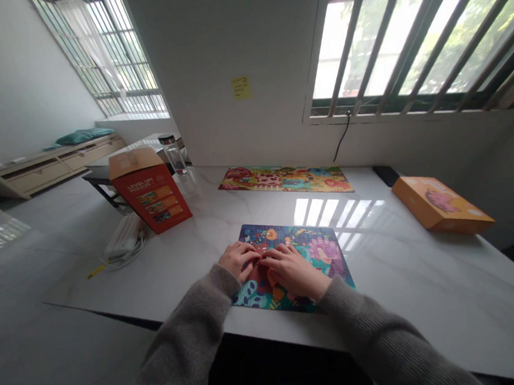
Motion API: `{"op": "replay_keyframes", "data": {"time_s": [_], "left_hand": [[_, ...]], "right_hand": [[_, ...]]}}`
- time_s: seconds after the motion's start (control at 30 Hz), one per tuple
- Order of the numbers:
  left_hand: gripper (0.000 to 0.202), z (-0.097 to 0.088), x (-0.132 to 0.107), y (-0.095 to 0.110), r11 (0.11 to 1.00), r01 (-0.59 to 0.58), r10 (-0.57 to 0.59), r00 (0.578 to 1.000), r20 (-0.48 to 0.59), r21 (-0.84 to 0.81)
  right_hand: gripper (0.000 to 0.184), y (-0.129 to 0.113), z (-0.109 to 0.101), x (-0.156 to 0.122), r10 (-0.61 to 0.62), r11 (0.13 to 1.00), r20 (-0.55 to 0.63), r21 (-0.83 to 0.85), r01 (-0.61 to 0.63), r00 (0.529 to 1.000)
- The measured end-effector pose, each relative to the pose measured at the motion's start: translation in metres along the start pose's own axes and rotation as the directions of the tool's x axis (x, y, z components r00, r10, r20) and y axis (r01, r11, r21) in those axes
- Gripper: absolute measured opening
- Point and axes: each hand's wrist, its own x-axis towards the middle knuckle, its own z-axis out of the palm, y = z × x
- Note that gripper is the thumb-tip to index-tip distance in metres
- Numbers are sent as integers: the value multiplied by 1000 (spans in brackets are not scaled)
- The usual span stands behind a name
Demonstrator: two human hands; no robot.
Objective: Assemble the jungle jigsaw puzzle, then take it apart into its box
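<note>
Cardboard jigsaw puzzle (296, 237), near front edge of white marble tabletop (424, 286) | left hand (239, 261), right hand (292, 270): palms down, fingers relaxed on pieces, no visible grasp | handling, judged: light, thin, stiff, prone to sliding; best lifted by piece edges

Light source: daylight from the barred window (388, 46) on the right and the far window (117, 55), both panes nearly blown out to white
Brightness: bright and fairly even across the room
Glare: pale window-shaped streaks on the marble tabletop (424, 286); a softer reflection on the glossy floor (2, 230)
Shadows: soft and faint, with a darker band along the base of the orange box (440, 205)
Distortion: wide-angle bowing, with walls and window bars leaning outward towards the edges
Focus: the jigsaw puzzle (321, 252) looks fairly sharp, without clear motion blur; the lower right corner looks darker and softer
</note>
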Motion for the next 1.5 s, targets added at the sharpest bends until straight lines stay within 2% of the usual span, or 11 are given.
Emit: {"op": "replay_keyframes", "data": {"time_s": [0.13,0.3,0.47,0.57,0.67,0.87,1.03,1.13,1.33,1.4,1.5], "left_hand": [[22,3,-1,0,997,-11,8,999,-49,-76],[22,8,-1,-9,994,-12,6,999,-49,-106],[21,6,4,-15,996,-85,84,995,56,7],[25,4,8,-12,983,-157,145,982,121,92],[27,4,9,-12,977,-181,163,975,152,116],[24,6,5,-16,993,-109,105,990,95,40],[25,-2,-5,-8,990,-126,131,988,83,-58],[26,-6,-9,-3,987,-99,108,992,62,-125],[22,-9,-8,-2,971,-36,39,999,10,-237],[24,-9,-8,-2,962,-28,25,1000,-16,-271],[25,-8,-8,-4,952,-11,2,1000,-32,-305]], "right_hand": [[29,2,1,0,6,1000,-13,20,-6,1000],[27,2,0,-1,19,999,-18,42,-18,1000],[35,2,0,-2,10,999,-16,36,-9,1000],[35,2,0,-2,14,1000,-9,28,-13,1000],[34,2,1,-2,19,1000,-3,21,-19,1000],[26,1,-1,-2,11,1000,2,22,-11,1000],[28,-1,-4,-4,-12,999,7,30,12,1000],[29,0,-4,-3,-6,999,-3,48,7,1000],[25,17,-11,23,-28,991,32,134,23,999],[25,26,-13,40,-8,995,41,96,4,999],[25,38,-12,66,86,996,60,-38,-84,994]]}}
